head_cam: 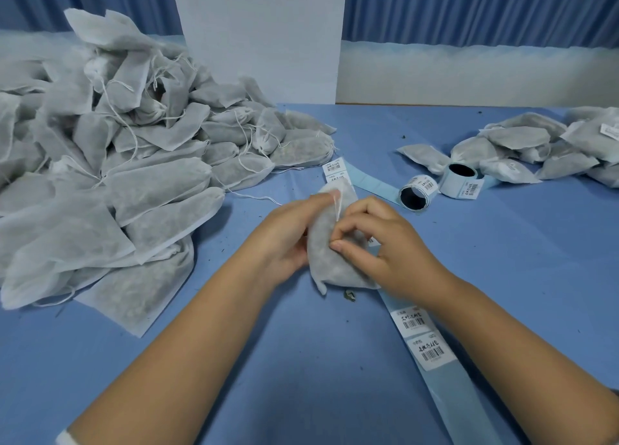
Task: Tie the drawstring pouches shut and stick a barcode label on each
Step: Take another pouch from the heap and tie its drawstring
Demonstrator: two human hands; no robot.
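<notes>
A white drawstring pouch [326,257] filled with dark material stands on end at the middle of the blue table. My left hand [288,237] grips its left side, fingers reaching up to the gathered neck. My right hand [378,243] pinches the white drawstring [337,206] against the pouch's right side. A strip of backing paper with barcode labels [422,335] runs from under the pouch toward the near right edge.
A large heap of untied pouches [110,163] fills the left. A smaller pile of labelled pouches [536,149] lies at the far right. Two label rolls [435,188] sit beyond my hands. A white board [261,39] stands at the back.
</notes>
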